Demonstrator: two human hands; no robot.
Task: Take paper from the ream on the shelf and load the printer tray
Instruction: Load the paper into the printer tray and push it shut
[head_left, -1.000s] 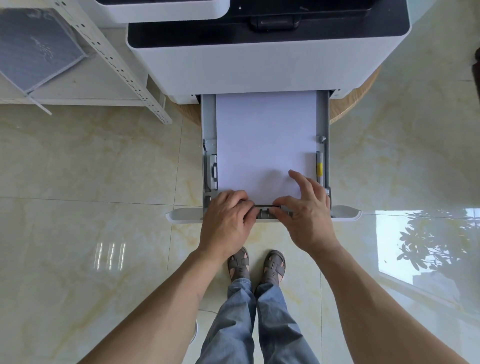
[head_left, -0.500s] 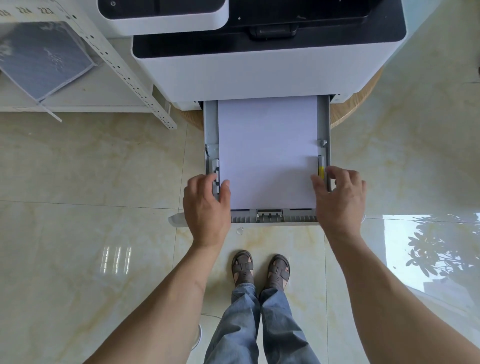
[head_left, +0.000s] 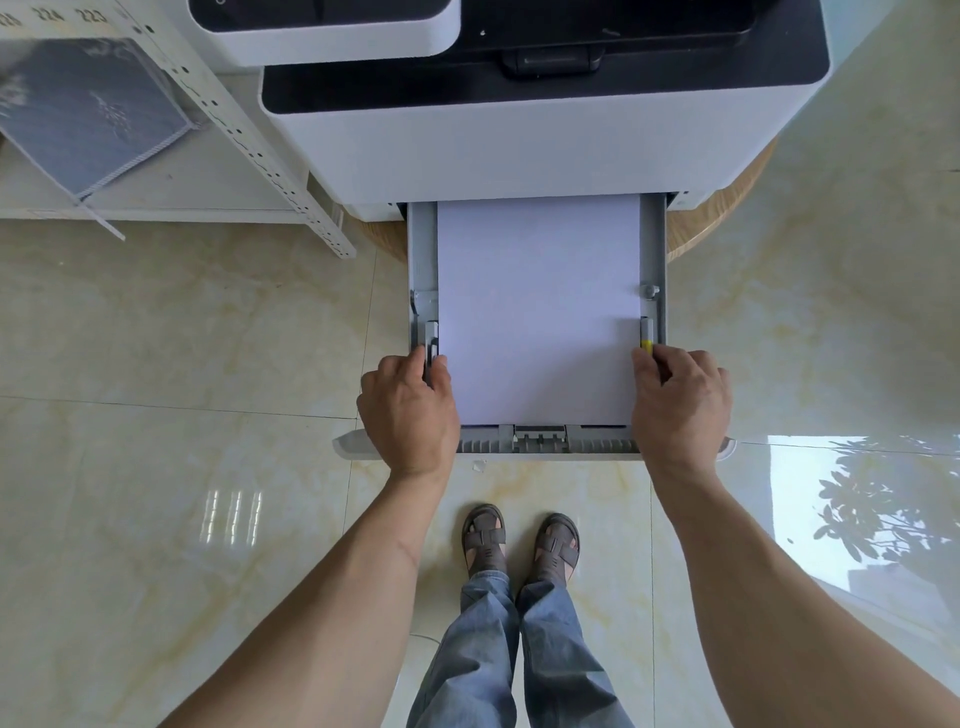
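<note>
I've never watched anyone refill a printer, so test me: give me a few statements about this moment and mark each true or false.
1. The printer tray is pulled out and holds a stack of white paper. True.
2. The left hand is lifting a sheet out of the tray. False: it rests at the left side guide, and the paper lies flat.
3. The right hand is at the right side guide, the one with the yellow tab. True.
4. The tray is shut inside the printer. False: it sticks out toward the person.
5. The person is barefoot. False: they wear brown sandals.
</note>
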